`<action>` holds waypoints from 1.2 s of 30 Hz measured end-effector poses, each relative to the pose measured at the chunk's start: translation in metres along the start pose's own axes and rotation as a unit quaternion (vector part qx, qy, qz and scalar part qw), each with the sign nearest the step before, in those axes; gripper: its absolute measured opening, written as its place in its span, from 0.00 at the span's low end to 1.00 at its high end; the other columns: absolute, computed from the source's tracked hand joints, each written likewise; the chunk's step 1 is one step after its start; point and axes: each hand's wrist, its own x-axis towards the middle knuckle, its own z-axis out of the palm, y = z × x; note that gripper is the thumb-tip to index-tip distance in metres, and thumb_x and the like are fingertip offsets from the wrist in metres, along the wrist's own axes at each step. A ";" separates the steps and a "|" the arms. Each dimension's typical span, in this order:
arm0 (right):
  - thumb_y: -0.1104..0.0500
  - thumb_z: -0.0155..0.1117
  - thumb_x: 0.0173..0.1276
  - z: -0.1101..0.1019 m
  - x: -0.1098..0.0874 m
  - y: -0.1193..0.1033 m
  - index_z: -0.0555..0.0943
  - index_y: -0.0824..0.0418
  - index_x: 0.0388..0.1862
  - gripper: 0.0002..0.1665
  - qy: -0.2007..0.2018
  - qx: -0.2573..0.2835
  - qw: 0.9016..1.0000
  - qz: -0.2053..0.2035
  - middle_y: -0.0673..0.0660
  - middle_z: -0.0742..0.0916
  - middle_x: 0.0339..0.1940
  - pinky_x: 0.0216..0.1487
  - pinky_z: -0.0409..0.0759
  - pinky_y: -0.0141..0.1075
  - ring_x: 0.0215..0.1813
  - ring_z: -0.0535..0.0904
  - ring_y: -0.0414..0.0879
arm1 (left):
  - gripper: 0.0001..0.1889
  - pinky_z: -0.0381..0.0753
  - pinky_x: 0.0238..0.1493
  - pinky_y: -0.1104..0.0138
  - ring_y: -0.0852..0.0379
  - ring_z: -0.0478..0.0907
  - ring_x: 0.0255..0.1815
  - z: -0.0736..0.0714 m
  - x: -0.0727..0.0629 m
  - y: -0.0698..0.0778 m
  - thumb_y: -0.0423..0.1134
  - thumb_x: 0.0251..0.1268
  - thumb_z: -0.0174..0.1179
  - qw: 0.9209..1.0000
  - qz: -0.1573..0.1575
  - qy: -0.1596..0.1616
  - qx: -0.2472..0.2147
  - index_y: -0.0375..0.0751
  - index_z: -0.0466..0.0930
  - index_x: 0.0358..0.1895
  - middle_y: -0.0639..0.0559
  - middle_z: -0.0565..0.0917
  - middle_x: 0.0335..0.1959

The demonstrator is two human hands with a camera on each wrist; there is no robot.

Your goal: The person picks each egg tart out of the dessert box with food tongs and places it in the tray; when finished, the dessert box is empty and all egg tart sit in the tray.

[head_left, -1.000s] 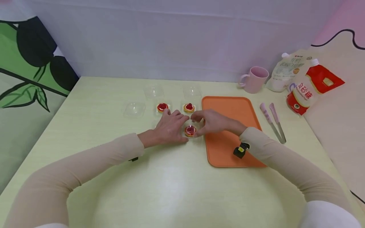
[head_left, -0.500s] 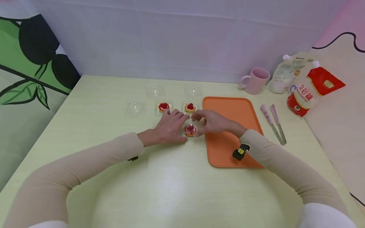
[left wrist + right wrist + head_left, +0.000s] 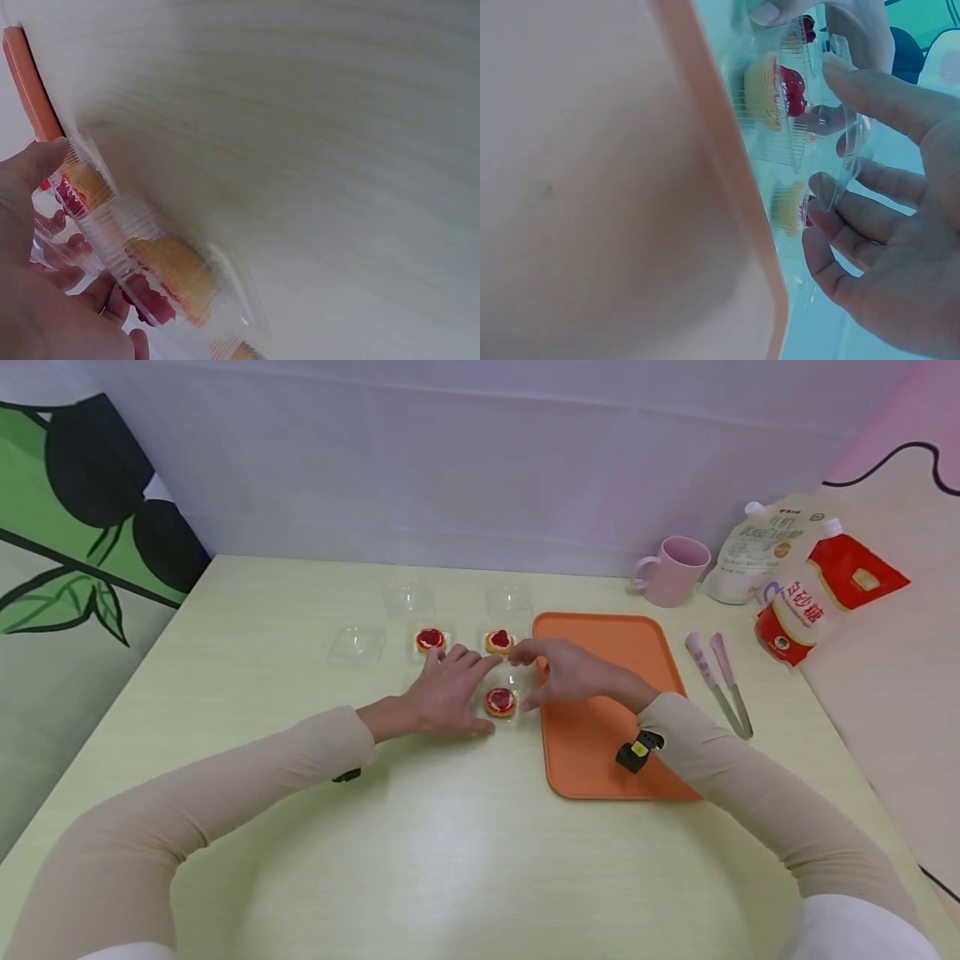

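Note:
A red-topped tart sits in a clear plastic box between my hands. My left hand holds this box, thumb at its near corner and fingers reaching along the far side. Between thumb and fingers, my right hand pinches a clear plastic lid, tilted over the box on the side near the tray. Under my left palm, another boxed tart shows in the left wrist view, hidden in the head view. Two more tarts, one on the left and one on the right, sit just behind.
An orange tray lies under my right forearm. Clear lids stand behind the tarts and to their left. Tongs, a pink mug, a pale pouch and a red sugar bag are at right.
My right hand has drawn slightly right and away from the tart, and the lid's shine has shifted right and back with it. My left hand stays almost where it was.

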 end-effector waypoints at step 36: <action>0.57 0.76 0.60 -0.022 -0.018 0.006 0.73 0.61 0.67 0.37 0.010 0.135 0.991 0.022 0.61 0.80 0.65 0.68 0.72 0.52 0.67 0.75 0.56 | 0.30 0.68 0.67 0.49 0.46 0.69 0.67 -0.012 -0.004 -0.008 0.43 0.62 0.69 0.975 0.094 0.142 -0.142 0.47 0.74 0.69 0.45 0.75 0.63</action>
